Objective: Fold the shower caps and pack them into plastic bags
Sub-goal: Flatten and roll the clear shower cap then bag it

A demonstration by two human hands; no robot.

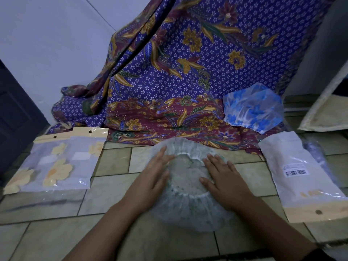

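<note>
A clear shower cap [188, 210] with small green specks lies spread flat on the tiled floor, its elastic opening facing up. My left hand [154, 176] presses flat on its left side, fingers straight. My right hand [224, 178] lies flat on its right side, fingers straight too. A second shower cap [254, 110], clear with blue flowers, sits crumpled at the back right. Two packed plastic bags [54, 162] with yellow-flowered caps inside lie at the left. Another plastic bag [305, 178] with a barcode label lies at the right.
A purple and maroon floral cloth [169, 72] hangs down behind and spreads over the floor. A dark door [15, 117] stands at the far left. A pale board [323, 102] leans at the far right. Bare tiles [113, 185] show between the bags and the cap.
</note>
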